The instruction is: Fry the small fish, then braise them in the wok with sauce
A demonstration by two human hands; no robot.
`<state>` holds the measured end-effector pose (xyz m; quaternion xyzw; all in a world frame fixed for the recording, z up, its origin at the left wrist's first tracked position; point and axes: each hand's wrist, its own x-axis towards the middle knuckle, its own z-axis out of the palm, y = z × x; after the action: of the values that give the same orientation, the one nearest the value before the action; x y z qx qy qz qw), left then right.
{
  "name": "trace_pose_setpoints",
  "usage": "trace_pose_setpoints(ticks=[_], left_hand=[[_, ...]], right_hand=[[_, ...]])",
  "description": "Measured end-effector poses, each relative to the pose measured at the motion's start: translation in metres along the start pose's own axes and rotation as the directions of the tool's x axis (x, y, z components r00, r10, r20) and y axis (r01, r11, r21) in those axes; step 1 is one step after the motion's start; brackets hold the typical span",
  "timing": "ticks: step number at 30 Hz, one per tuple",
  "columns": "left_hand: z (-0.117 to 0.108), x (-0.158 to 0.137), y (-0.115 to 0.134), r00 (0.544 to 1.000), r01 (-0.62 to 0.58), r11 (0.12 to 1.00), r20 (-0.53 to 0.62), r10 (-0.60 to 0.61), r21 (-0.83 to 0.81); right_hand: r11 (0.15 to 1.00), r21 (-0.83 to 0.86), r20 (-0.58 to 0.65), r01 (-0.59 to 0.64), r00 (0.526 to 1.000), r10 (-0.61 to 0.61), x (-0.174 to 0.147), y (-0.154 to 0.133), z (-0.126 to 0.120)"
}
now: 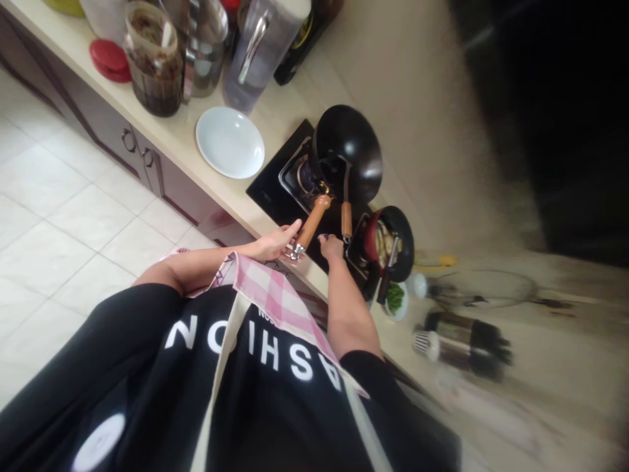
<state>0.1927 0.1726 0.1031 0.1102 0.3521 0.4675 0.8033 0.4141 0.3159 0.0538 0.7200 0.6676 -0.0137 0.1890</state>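
Note:
A black wok (361, 141) with a wooden handle (313, 226) sits on the left burner, the handle pointing toward me. My left hand (278, 242) is beside the handle's end, thumb raised and fingers apart, not wrapped round it. Inside the wok rests a spatula, its wooden grip (346, 219) over the rim. Just below that grip, my right hand (333, 247) is at the front of the black stove (275, 183), fingers curled at a small dark thing I cannot make out. On the other burner, a red pan (371, 236) holds pale sliced food and a black-handled turner (392, 262).
Left of the stove stand a white plate (230, 143), a jar of dark sauce (154, 72), its red lid (110, 61), a steel container (206, 49) and a clear jug (255, 59). Chopped greens (394, 297) lie in a dish at right, near a dark appliance (466, 344).

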Motion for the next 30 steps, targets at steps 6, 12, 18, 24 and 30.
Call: trace_pose_setpoints(ticks=[6, 12, 18, 24, 30], left_hand=[[0.003, -0.001, 0.001, 1.000, 0.012, 1.000, -0.004, -0.012, 0.017], [0.007, -0.003, 0.004, 0.999, 0.040, 0.999, -0.004, -0.040, 0.034], [0.008, -0.006, 0.008, 0.999, 0.043, 0.996, -0.016, -0.042, 0.072], [0.009, -0.008, 0.010, 0.999, 0.054, 0.994, -0.013, -0.053, 0.096], [0.004, 0.000, 0.007, 0.998, 0.061, 0.991, 0.027, -0.064, 0.121]], right_hand=[[1.000, -0.009, -0.002, -0.017, 1.000, 0.017, 0.002, -0.001, 0.000], [0.999, 0.015, -0.003, -0.028, 1.000, 0.028, 0.003, -0.002, 0.001], [0.996, 0.079, -0.002, -0.044, 0.999, 0.044, 0.002, -0.002, -0.001], [0.972, 0.221, 0.000, -0.086, 0.996, 0.088, 0.000, -0.007, -0.001], [0.839, 0.522, 0.031, -0.153, 0.987, 0.160, -0.006, 0.007, -0.016]])
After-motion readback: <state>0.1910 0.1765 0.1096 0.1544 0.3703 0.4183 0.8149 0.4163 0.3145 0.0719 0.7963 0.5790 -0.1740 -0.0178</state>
